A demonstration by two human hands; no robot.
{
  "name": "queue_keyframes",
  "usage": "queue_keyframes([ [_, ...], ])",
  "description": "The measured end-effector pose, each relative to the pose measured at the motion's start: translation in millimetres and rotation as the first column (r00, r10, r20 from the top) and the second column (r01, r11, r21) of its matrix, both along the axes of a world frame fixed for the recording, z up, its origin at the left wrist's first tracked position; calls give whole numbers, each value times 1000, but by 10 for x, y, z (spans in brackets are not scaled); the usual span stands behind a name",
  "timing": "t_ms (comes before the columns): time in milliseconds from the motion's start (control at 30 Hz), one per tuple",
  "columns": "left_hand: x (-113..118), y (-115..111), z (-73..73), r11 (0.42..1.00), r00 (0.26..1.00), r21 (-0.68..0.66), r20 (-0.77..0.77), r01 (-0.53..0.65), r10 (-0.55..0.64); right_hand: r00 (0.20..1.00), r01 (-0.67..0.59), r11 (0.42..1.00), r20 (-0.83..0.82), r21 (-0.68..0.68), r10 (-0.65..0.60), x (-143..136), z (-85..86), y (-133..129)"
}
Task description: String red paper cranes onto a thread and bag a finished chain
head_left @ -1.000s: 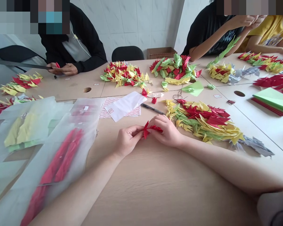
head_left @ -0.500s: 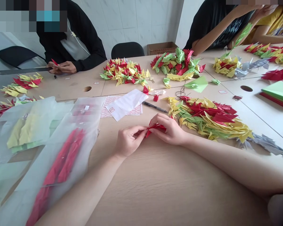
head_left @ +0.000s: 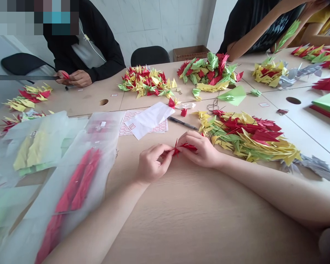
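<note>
Both hands meet above the counter (head_left: pixel 198 220), pinching one red folded paper piece (head_left: pixel 181 147) between them. The left hand (head_left: pixel 151 165) grips its left end with thumb and forefinger; the right hand (head_left: pixel 202 150) clamps the right end. A pile of red, yellow and green folded pieces (head_left: pixel 250 139) lies just beside the right hand. A pen (head_left: pixel 183 124) lies near, beyond the hands.

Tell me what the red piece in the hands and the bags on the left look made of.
Red piece: thin matte paper, judging by its sharp creases and points. Bags: seemingly soft frosted plastic film, since the red sheets inside show through hazily.
</note>
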State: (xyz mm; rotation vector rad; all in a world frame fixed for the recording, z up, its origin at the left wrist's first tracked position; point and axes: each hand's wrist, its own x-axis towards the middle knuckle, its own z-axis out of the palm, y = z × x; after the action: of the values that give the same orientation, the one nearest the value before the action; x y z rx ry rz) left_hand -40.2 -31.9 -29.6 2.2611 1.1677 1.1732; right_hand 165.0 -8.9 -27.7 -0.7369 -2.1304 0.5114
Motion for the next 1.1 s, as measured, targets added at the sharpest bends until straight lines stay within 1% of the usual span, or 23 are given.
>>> queue_keyframes([
  [33, 0, -5, -4, 999, 999, 44, -41, -7, 9, 1000, 17, 999, 8, 33, -18, -1, -3, -2],
  [100, -1, -11, -8, 996, 994, 88, -104, -7, 16, 999, 38, 995, 24, 96, -40, -1, -10, -5],
  [200, 1, -11, 0, 998, 994, 66, -105, -13, 20, 999, 34, 988, 27, 147, -39, 3, -16, -6],
  [400, 21, -4, -13, 997, 996, -66, 79, -34, 39, 999, 37, 998, -17, 43, -36, 9, -14, -12],
  [533, 31, 4, -47, 999, 991, -45, 134, 4, 2, 999, 32, 996, -37, 83, -29, 2, -25, -6],
  [767, 25, 22, -15, 999, 998, 36, 54, 35, -37, 1000, 20, 989, 10, 149, -22, 4, -24, 8],
  [867, 23, 24, -23, 999, 996, 4, 73, 54, -54, 1000, 5, 990, 17, 139, -7, 7, -10, 3],
  [967, 19, 26, -41, 996, 990, -46, 120, 76, -70, 1000, 0, 998, -1, 65, 1, 9, -7, -3],
  [1033, 13, 30, -47, 998, 994, 1, 89, 62, -62, 1000, -7, 999, -13, 38, 8, 10, -14, -1],
  [1100, 3, 36, -47, 994, 999, 97, 15, 48, -50, 1000, -5, 999, -13, 48, 5, 11, -26, 5],
])
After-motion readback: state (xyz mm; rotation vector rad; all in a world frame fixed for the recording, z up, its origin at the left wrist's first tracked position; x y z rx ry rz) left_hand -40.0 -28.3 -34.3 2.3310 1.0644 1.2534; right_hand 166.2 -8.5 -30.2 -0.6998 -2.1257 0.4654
